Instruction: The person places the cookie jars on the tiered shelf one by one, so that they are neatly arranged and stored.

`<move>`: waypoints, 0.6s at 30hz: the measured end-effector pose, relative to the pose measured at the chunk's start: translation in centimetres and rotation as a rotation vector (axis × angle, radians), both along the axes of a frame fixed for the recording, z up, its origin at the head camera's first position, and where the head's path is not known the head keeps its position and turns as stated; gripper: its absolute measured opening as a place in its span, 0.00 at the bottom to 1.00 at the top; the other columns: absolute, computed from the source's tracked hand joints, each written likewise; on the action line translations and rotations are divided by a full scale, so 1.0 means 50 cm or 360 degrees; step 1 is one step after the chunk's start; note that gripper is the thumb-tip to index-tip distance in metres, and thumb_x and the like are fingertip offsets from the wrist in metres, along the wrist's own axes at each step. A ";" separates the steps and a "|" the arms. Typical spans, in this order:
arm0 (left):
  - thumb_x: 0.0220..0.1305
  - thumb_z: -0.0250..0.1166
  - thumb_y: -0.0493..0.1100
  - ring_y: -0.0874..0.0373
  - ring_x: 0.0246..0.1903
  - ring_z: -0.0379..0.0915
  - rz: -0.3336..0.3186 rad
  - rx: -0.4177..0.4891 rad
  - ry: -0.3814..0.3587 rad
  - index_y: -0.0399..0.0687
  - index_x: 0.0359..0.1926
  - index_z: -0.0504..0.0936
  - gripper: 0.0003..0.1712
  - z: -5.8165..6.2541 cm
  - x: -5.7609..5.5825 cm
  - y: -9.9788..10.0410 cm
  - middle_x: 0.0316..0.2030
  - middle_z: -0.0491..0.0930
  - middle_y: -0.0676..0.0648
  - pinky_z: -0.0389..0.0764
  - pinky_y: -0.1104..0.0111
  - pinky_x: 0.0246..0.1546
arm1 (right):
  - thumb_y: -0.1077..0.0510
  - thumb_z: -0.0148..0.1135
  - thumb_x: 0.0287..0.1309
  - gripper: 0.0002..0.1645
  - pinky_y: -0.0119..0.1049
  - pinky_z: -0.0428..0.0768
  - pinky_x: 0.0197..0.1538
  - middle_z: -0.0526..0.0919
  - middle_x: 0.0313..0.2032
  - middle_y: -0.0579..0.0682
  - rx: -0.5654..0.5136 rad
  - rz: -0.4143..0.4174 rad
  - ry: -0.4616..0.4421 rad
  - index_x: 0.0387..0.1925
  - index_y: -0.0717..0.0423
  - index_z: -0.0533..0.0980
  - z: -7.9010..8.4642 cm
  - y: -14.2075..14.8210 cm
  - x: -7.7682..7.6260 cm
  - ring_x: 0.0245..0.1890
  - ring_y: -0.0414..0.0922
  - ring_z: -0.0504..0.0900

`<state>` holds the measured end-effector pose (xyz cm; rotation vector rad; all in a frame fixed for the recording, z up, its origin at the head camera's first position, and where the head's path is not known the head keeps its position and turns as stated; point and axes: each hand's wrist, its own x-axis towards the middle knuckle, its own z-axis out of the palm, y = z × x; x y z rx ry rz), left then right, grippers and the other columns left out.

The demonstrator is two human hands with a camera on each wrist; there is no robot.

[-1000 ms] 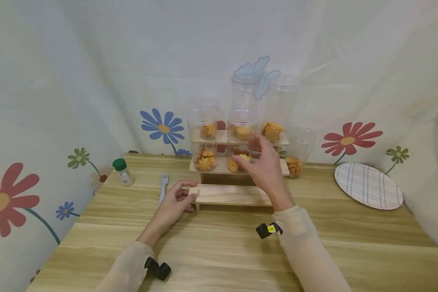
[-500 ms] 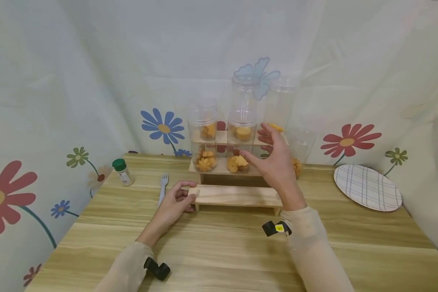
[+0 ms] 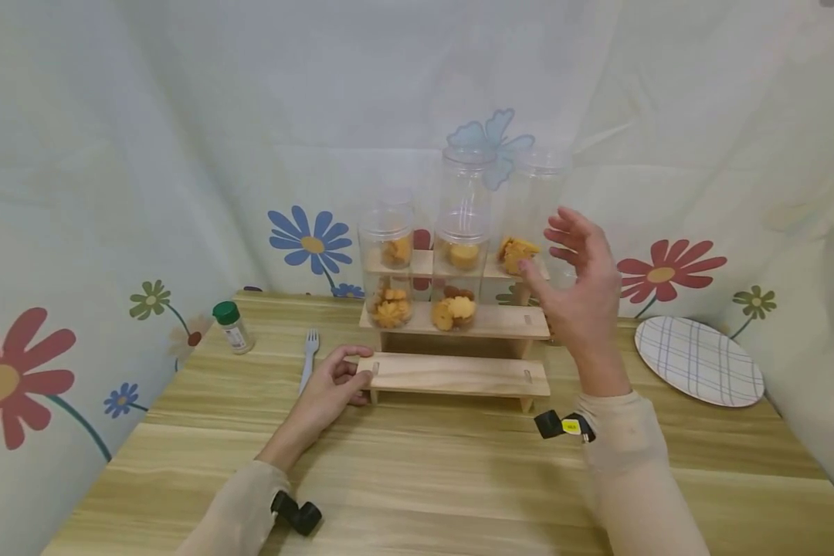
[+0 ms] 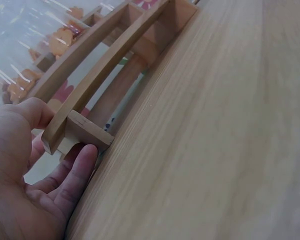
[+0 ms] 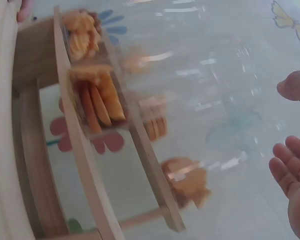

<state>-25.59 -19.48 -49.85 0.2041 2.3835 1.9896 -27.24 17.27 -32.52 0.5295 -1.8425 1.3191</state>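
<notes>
My left hand (image 3: 330, 382) holds the left end of the lowest step of a wooden tiered shelf (image 3: 452, 373). In the left wrist view, its fingers (image 4: 80, 162) bend around that end and the upright leg below. My right hand (image 3: 587, 297) is raised at the right of the shelf with fingers spread and nothing in them. It overlaps a clear jar standing on the table, hiding most of it. On the middle step stand two clear jars of cookies, one at the left (image 3: 391, 309) and one in the centre (image 3: 454, 310). A tall cookie jar (image 3: 517, 253) stands top right.
Two more clear jars stand on the top step behind the front ones. A green-capped shaker bottle (image 3: 232, 328) and a grey fork (image 3: 310, 359) are left of the shelf. A checked oval plate (image 3: 698, 359) lies at the right, near the flowered curtain (image 3: 737, 170).
My right hand has moved to the right, from in front of the centre jars to beyond the shelf's right end. The left hand keeps its hold on the lowest step.
</notes>
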 end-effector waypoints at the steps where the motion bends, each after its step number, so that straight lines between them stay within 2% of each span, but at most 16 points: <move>1: 0.81 0.68 0.41 0.48 0.45 0.87 0.0000 -0.0002 0.0000 0.48 0.71 0.79 0.22 0.001 0.001 0.000 0.50 0.85 0.35 0.94 0.60 0.42 | 0.68 0.82 0.61 0.45 0.34 0.82 0.69 0.83 0.67 0.50 -0.0029 -0.0020 -0.0003 0.77 0.56 0.73 0.002 0.011 0.000 0.67 0.49 0.83; 6: 0.81 0.68 0.41 0.49 0.45 0.87 0.0011 -0.0016 0.0000 0.49 0.71 0.79 0.22 0.002 0.003 -0.004 0.50 0.85 0.36 0.94 0.61 0.42 | 0.66 0.81 0.61 0.49 0.37 0.78 0.76 0.78 0.73 0.48 -0.0172 -0.0153 -0.0109 0.80 0.49 0.70 -0.006 0.067 -0.007 0.73 0.48 0.77; 13: 0.81 0.68 0.40 0.49 0.45 0.87 0.0019 -0.0014 -0.0004 0.48 0.71 0.79 0.22 0.002 0.003 -0.004 0.50 0.85 0.36 0.94 0.61 0.42 | 0.56 0.82 0.65 0.54 0.40 0.72 0.82 0.70 0.80 0.46 -0.0213 -0.0325 -0.0402 0.85 0.37 0.62 -0.051 0.115 -0.028 0.78 0.46 0.71; 18: 0.81 0.68 0.40 0.49 0.44 0.86 0.0015 -0.0011 -0.0006 0.49 0.70 0.79 0.22 0.003 0.004 -0.001 0.49 0.85 0.37 0.94 0.62 0.41 | 0.51 0.82 0.65 0.56 0.43 0.71 0.82 0.69 0.82 0.48 -0.0215 -0.0382 -0.0531 0.86 0.39 0.61 -0.087 0.133 -0.050 0.79 0.48 0.71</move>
